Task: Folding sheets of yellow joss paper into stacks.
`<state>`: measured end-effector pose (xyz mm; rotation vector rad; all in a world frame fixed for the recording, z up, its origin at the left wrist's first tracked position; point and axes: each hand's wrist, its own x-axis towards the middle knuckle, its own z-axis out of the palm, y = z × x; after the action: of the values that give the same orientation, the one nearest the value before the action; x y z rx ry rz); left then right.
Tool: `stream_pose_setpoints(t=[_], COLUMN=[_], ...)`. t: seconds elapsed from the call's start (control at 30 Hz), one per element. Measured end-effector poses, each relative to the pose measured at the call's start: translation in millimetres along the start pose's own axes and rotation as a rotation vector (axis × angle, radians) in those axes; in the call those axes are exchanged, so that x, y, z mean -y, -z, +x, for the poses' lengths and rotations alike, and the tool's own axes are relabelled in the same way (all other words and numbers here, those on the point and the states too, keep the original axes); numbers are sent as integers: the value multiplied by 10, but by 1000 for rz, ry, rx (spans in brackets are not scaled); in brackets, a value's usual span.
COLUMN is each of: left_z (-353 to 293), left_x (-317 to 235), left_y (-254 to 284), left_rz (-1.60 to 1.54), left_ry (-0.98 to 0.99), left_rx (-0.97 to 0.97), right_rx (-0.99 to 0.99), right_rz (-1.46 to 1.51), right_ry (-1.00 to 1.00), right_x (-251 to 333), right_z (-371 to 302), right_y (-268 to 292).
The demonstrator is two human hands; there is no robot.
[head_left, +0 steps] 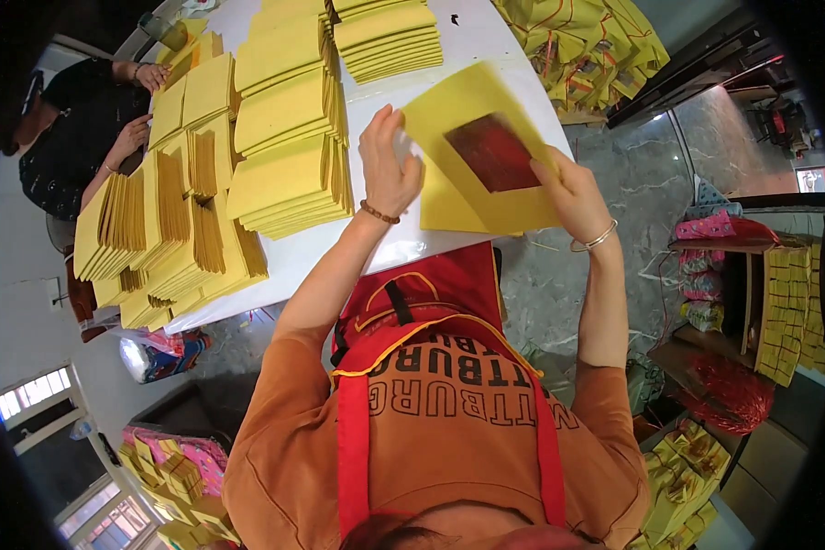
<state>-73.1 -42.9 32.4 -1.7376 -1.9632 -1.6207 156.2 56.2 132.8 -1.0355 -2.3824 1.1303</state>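
A yellow paper sheet [431, 105] with a dark red rectangle in its middle is lifted at a tilt over the table's near right corner. My right hand [573, 197] pinches its right edge, thumb on top. Beneath it, more yellow paper [438, 206] lies at the table edge; how many sheets cannot be told. My left hand [390, 170] is at the lifted sheet's left edge, fingers slightly curled and thumb apart, with nothing gripped in it. Just left of that hand stand piles of folded yellow paper [284, 183] in rows on the white table [380, 110].
Across the table's left side, a person in black [73, 137] has both hands by the yellow piles. A heap of yellow paper with red strings [587, 46] is beyond the right edge. Shelves with yellow bundles [784, 312] and red shredded strands [724, 394] are at right.
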Motion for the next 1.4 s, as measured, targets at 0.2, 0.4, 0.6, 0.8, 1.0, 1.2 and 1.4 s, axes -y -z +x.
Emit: stream_pose_setpoints(t=[0.2,0.4,0.6,0.8,1.0,1.2,1.4], left_z=[-158,-72,-222,-330,-351,-408,-402], left_x=[24,-135,31,126,144,54,88], left_y=[-59,33,17,-2,15,66,20], left_rz=[329,379,255,71,83,163,-51], left_ry=[-376,-585,-541,-349,-347,-351,43], left_rx=[-37,55,386,434,493,540,572], right_rx=[-1,122,193,-194,-211,-73,-67], right_rz=[1001,1338,1369,957,-172,-103,0], right_ry=[-348,-392,-446,-263,538,385,164], right_x=[-486,-722,-806,-837,-872,-870,-899], right_z=[-180,-164,-112,-207,-217,-241,-142], right_y=[-344,-757,-762,-651,-699,-720,-773])
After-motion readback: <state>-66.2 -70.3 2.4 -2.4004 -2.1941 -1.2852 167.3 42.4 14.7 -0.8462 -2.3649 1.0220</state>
